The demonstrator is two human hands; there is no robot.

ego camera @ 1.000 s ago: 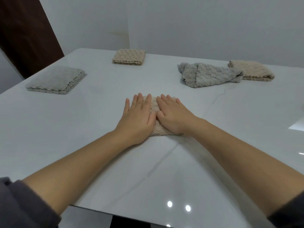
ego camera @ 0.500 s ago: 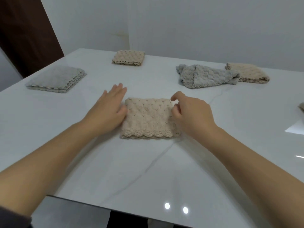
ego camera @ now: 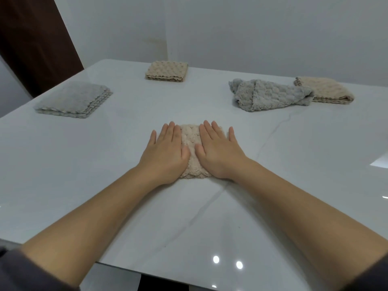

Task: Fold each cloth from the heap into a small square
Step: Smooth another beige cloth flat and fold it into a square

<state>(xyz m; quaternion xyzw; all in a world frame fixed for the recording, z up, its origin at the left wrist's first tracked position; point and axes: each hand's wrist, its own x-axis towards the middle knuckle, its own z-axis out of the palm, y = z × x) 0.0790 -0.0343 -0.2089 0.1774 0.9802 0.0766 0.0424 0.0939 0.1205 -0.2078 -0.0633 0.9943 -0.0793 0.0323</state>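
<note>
A beige textured cloth (ego camera: 191, 153), folded small with a scalloped near edge, lies flat on the white tabletop (ego camera: 105, 175). Its visible strip runs away from the person. The left hand (ego camera: 165, 153) and right hand (ego camera: 218, 153) press flat on it, fingers spread straight, each grip wide and clasping nothing. Beyond the right hand sits a crumpled grey cloth (ego camera: 268, 95), touching a folded beige cloth (ego camera: 323, 91) farther right. Beyond the left hand lies a folded grey stack (ego camera: 73, 100).

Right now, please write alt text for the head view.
Left hand and right hand press flat on a folded beige cloth on a white table. A crumpled grey cloth lies beyond, unfolded.
</note>
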